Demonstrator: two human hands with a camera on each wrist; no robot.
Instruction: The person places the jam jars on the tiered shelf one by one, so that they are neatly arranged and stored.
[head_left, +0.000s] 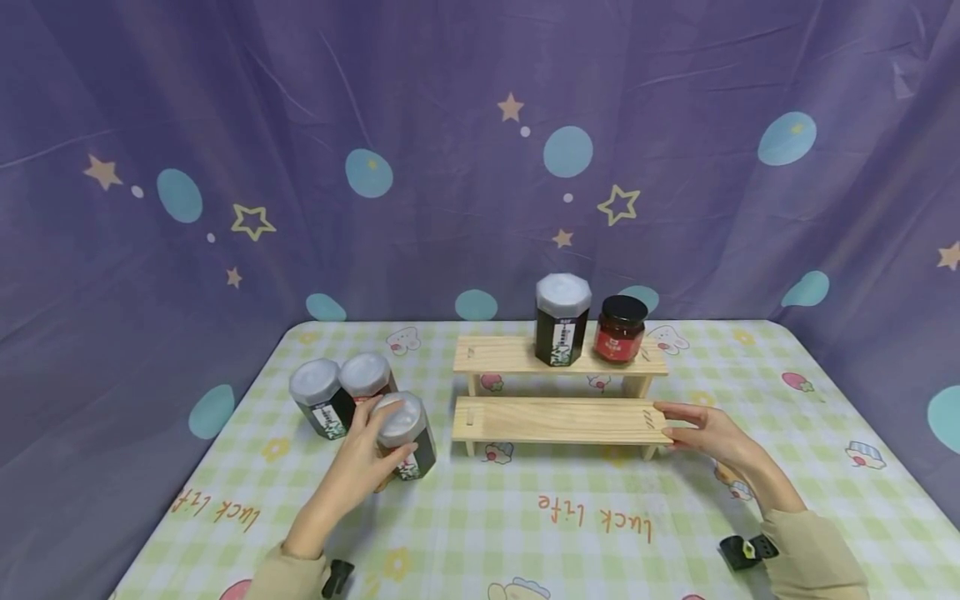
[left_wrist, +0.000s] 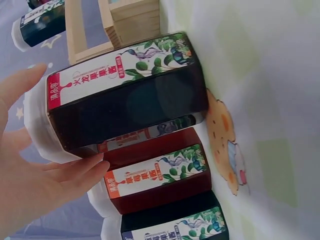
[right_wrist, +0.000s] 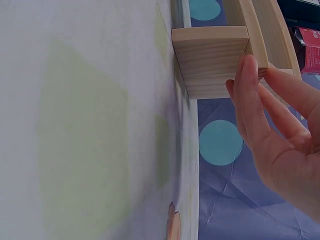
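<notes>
My left hand (head_left: 352,467) grips the white lid of a dark jam jar (head_left: 423,450), thumb on one side and fingers on the other. In the left wrist view this jam jar has a white label with pink print, and its base is close to the tablecloth. Right behind it are a red jam jar (left_wrist: 160,175) and another dark jam jar (head_left: 318,400), both white-lidded. My right hand (head_left: 716,437) holds the right end of the lower board of a two-tier wooden shelf (head_left: 555,419), thumb at the front edge and fingers at the back.
On the upper board stand a tall dark jam jar (head_left: 562,321) with a white lid and a small black-lidded jar (head_left: 620,329) with a red label. A checked tablecloth (head_left: 570,558) covers the table. Behind it hangs a purple curtain (head_left: 450,92).
</notes>
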